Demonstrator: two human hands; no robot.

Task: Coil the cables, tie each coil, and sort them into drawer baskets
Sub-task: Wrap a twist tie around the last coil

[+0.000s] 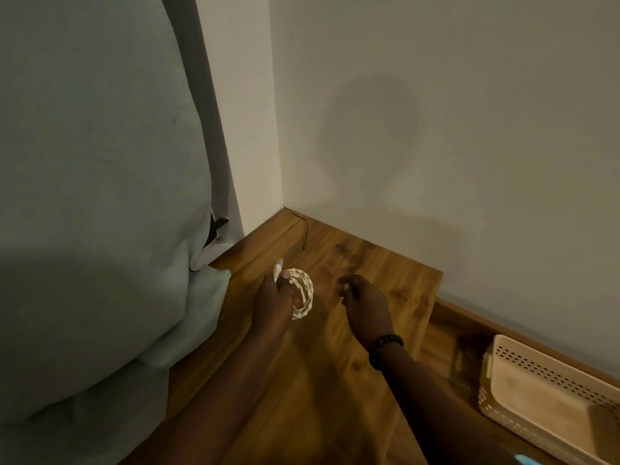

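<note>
The left hand (275, 297) holds a coiled white cable (303, 293) above the wooden top (335, 380), fingers curled through and round the near side of the coil, the thumb lying across its upper edge. Most of the loop stands out to the right of the hand, and a short white end (278, 265) sticks up just past the knuckles. The right hand (364, 305) hovers near the coil but apart from it, fingers curled inward; it seems to pinch something small and dark, though the dim light makes that hard to tell. A dark beaded bracelet (385, 345) sits on that wrist. A cream perforated basket (523, 367) lies in the lower recess at the right, well apart from the coil.
</note>
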